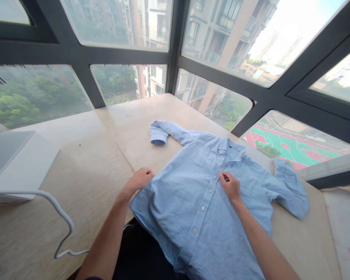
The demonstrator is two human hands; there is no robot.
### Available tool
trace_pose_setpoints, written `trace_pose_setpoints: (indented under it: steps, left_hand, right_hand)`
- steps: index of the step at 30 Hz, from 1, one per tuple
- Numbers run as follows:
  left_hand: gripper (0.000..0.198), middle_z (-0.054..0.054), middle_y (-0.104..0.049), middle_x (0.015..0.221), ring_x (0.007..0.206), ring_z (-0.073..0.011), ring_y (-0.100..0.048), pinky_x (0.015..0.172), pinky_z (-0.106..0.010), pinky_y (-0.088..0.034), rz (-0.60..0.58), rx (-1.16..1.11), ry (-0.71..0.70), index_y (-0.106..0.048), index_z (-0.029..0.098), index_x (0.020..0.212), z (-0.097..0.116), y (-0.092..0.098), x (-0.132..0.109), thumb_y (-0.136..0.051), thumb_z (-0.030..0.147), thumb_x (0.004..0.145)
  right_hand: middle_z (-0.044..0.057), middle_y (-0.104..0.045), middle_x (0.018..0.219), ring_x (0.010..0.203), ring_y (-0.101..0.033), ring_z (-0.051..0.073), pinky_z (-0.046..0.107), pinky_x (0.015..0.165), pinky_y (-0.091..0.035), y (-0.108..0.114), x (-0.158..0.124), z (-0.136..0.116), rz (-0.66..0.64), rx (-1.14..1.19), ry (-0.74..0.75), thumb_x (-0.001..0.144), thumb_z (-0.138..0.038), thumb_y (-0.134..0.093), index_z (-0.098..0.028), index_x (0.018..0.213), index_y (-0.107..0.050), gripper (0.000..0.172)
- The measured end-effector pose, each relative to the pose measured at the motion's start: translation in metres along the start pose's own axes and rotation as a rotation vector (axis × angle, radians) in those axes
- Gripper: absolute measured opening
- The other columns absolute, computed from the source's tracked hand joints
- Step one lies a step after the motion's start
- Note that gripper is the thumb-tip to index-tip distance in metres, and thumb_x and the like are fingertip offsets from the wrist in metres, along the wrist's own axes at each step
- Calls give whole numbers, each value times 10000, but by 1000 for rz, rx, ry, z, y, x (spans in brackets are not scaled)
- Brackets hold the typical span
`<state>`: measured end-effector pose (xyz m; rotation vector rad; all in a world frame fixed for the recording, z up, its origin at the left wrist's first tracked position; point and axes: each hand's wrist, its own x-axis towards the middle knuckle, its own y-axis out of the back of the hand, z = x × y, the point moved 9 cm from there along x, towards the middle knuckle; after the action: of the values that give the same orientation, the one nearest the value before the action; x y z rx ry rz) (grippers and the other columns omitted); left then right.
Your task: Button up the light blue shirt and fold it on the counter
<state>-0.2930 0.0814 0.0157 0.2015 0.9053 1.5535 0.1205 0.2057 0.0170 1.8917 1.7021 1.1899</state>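
Observation:
A light blue button-up shirt (192, 202) lies front side up on a beige stone sill (99, 163), its lower hem hanging over the near edge. My left hand (141, 179) is closed at the shirt's left side edge and grips the fabric there. My right hand (230, 186) is pinched on the button placket at chest height, just below the collar. One sleeve stretches toward the back left with its cuff folded; the other lies off to the right.
A white device (17, 163) sits at the left, and a white cable (61, 217) curls from it over the sill. Large dark-framed windows (175, 58) wrap the corner behind the sill. A gap in the slab runs at the far right.

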Motion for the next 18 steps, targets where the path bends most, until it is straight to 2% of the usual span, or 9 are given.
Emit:
trace_pose_setpoints:
  steps: [3, 5, 9, 12, 15, 18]
  left_hand:
    - [199, -49, -625, 684, 714, -176, -582, 603, -240, -389, 48, 52, 71, -555, 178, 598, -16, 6, 2, -463, 214, 771]
    - [205, -44, -614, 671, 694, -170, -576, 587, -236, -386, 35, 53, 72, -545, 179, 592, -16, 4, 2, -480, 229, 781]
    - [364, 17, -482, 538, 511, -143, -477, 458, -236, -321, -127, -50, 121, -537, 189, 631, -11, -10, -7, -513, 503, 813]
    - [463, 41, -403, 505, 489, -119, -402, 443, -229, -275, -205, -123, 119, -530, 185, 616, -7, -15, -16, -572, 634, 720]
    - [437, 48, -407, 517, 535, -110, -397, 485, -224, -270, -213, -123, 35, -529, 179, 583, -7, -13, -19, -636, 599, 638]
    - [360, 55, -414, 509, 552, -116, -417, 507, -231, -260, -183, -8, 24, -502, 186, 557, -19, -10, -16, -670, 501, 597]
  right_hand:
    - [56, -682, 684, 600, -609, 178, 283, 641, -466, 0, 0, 0, -4, 7, -5, 829, -466, -506, -190, 752, -670, 330]
    - [55, -680, 681, 596, -606, 176, 282, 636, -464, 0, 0, 1, -2, 7, -7, 828, -467, -508, -189, 752, -671, 331]
    - [54, -678, 672, 591, -598, 178, 284, 632, -464, 1, 0, 0, 1, 4, -1, 835, -477, -505, -192, 749, -667, 340]
    - [54, -682, 681, 599, -603, 180, 285, 639, -468, 1, 0, 0, -2, 9, -6, 837, -467, -505, -194, 752, -669, 330]
    - [55, -688, 689, 604, -605, 182, 286, 641, -473, 1, 0, 0, 4, 17, -10, 837, -463, -511, -197, 755, -674, 322]
    - [55, -688, 687, 603, -603, 182, 284, 637, -473, 2, 0, 0, 11, 21, -11, 838, -460, -513, -196, 751, -675, 321]
